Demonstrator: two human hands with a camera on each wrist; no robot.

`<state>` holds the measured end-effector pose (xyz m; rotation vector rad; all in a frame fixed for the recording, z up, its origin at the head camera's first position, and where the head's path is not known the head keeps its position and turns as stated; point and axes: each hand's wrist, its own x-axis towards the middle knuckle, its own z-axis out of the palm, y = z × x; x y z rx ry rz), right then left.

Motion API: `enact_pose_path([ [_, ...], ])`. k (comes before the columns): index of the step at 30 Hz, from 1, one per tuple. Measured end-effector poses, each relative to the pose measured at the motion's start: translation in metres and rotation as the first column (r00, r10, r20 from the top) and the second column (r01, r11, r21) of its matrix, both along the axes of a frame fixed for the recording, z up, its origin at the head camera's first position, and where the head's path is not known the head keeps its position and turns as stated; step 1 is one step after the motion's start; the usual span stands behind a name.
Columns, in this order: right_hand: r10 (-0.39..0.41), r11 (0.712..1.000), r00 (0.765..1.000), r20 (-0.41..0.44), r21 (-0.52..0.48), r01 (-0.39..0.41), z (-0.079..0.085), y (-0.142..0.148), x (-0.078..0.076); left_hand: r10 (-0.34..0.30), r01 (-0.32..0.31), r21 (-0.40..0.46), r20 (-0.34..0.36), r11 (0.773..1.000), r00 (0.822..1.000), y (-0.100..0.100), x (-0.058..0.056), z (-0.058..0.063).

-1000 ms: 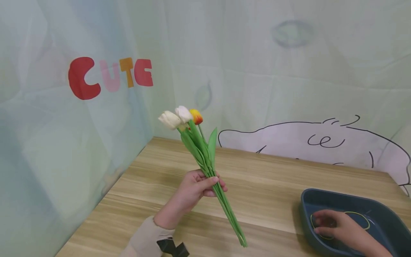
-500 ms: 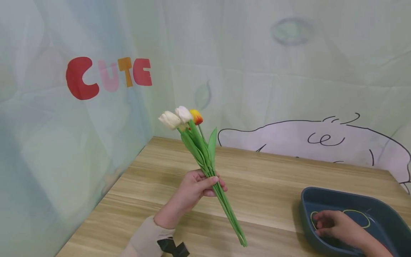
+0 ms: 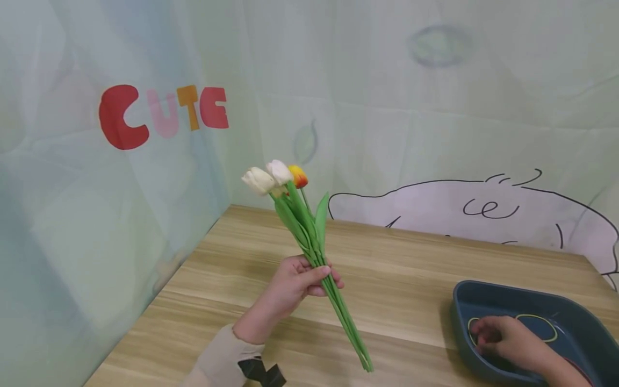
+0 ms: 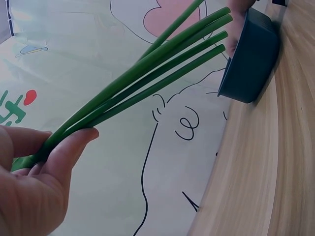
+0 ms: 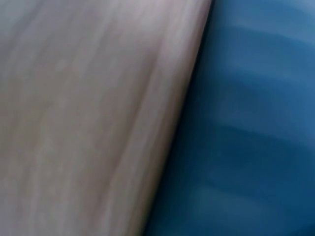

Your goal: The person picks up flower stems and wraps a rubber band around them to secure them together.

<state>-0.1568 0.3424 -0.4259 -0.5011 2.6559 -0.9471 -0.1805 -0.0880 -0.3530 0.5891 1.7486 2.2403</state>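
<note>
Head view: the left hand [image 3: 295, 282] keeps its grip curled round the tulips [image 3: 302, 223] mid-stem, likely so they hang together above the bench [image 3: 396, 301]; the right hand [image 3: 510, 341] is in the tray [image 3: 587, 330] — hold on a yellow band [image 3: 469, 329] unclear.

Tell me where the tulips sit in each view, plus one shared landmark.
Head: tulips at centre, in the left hand, blooms uppermost.
Left wrist: stems run from lower left toward upper right; no blooms in sight.
Right wrist: not in it.
Landmark: the basin, lower right in head, upper right in left wrist, probably the blurred blue surface at right in right wrist.
</note>
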Motion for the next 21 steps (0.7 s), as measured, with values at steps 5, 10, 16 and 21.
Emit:
enact_pose_path([
  [5, 0.018, 1.0, 1.0, -0.006, 0.012, -0.018, 0.0007, 0.0001, -0.0005, -0.007, 0.007, 0.008, -0.007, 1.0, 1.0, -0.0004, 0.0002, -0.0002],
  [10, 0.008, 0.999, 1.0, -0.008, 0.032, -0.008, 0.0019, 0.0018, -0.0016, -0.028, 0.028, 0.022, -0.029, 0.999, 0.999, -0.001, -0.0007, -0.0019],
  [16, 0.002, 0.997, 1.0, -0.005, 0.077, -0.001, 0.0055, 0.0043, -0.0025, -0.035, 0.037, 0.033, -0.034, 0.999, 0.999, -0.0013, -0.0008, -0.002],
  [21, -0.001, 0.992, 0.995, -0.1, 0.122, 0.013, 0.0074, 0.0034, -0.0003, -0.036, 0.037, 0.035, -0.034, 0.999, 0.999, -0.0011, -0.0007, -0.0016],
])
